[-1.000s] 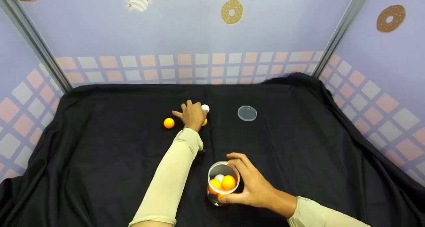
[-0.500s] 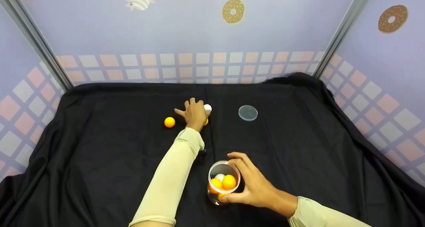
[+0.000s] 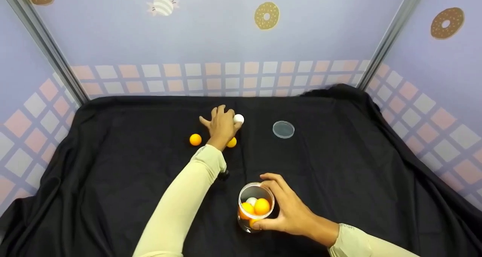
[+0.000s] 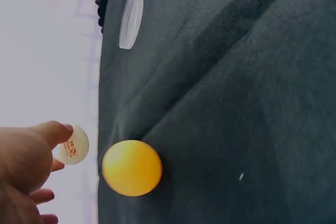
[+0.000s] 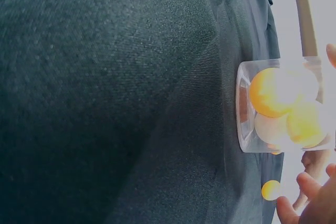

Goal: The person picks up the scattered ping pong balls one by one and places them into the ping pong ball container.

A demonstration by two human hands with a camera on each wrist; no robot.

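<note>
My left hand [image 3: 222,125] pinches a white ping-pong ball [image 3: 239,119] between thumb and finger at the back of the cloth. In the left wrist view that white ball [image 4: 74,145], with red print, shows against the pale wall. An orange ping-pong ball [image 3: 232,142] lies beside my left wrist, partly hidden by it; another orange ball [image 3: 195,139] lies to its left. At the front, my right hand [image 3: 290,208] grips a clear, lidless jar [image 3: 247,227] near its rim. Inside the upright jar are several orange balls [image 5: 270,93] and white ones.
A clear round lid [image 3: 283,130] lies flat on the cloth, right of the left hand. Black cloth [image 3: 339,166] covers the table, with folds at its sides. Patterned panels [image 3: 211,31] stand behind and on both sides.
My left hand has shifted slightly toward the back with the white ball, which shows more fully now. More of the orange ball by the wrist is visible. The right hand still holds the jar.
</note>
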